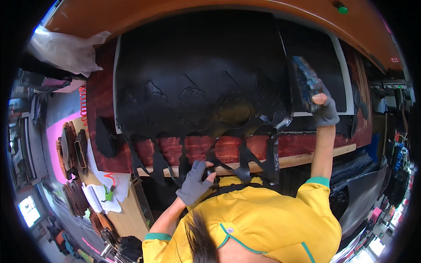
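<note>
A large black sheet [197, 48], leather-like, covers much of the dark red board [197, 149]. Its near edge is cut away into ragged strips [160, 162] that hang over the board's pale wooden front edge [302, 160]. My left hand [195, 183], in a grey fingerless glove, is by these strips close to my body. Its thumb and fingers are curled together, and what they hold is hidden. At the right, my gloved right hand [326, 110] is closed round a long, worn blue-and-dark block [305, 81], raised over the sheet's right side.
An orange machine beam [210, 6] with a green button [342, 9] spans the far side. Black sole-shaped pieces [105, 138] lie at the board's left. Further left are brown shaped pieces [69, 147], papers [101, 197] and clear plastic [68, 50]. Dark sheets [351, 173] are stacked at the right.
</note>
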`<control>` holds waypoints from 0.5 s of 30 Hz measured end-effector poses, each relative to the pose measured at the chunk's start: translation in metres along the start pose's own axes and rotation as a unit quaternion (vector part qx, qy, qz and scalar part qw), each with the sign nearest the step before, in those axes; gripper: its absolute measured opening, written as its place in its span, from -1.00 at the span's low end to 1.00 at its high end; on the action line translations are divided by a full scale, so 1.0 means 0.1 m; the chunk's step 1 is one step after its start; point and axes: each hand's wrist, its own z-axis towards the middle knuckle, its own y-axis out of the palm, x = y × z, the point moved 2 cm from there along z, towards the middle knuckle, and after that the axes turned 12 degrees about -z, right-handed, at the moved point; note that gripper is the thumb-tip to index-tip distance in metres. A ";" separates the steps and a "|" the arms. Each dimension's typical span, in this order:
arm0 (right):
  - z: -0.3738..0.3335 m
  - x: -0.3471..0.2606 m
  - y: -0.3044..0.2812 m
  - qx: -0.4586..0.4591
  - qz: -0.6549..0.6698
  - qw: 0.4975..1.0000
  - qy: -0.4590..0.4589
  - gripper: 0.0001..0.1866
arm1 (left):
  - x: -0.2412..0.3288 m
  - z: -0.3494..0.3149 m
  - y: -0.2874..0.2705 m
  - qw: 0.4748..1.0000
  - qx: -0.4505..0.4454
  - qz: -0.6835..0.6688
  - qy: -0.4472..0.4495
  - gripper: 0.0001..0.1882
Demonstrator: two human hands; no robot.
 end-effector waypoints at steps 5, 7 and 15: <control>-0.01 -0.28 -0.03 0.035 -0.278 0.949 -0.146 0.07 | 0.11 0.06 -0.08 0.985 0.129 0.017 0.109 -0.74; 0.10 -0.34 0.14 -0.001 -0.327 0.926 -0.188 0.06 | 0.11 0.12 -0.19 0.969 0.215 0.029 0.117 -0.77; 1.01 -0.22 1.00 -0.072 -0.567 0.778 -0.262 0.06 | -0.27 0.29 -0.88 0.840 0.513 -0.160 0.076 -0.65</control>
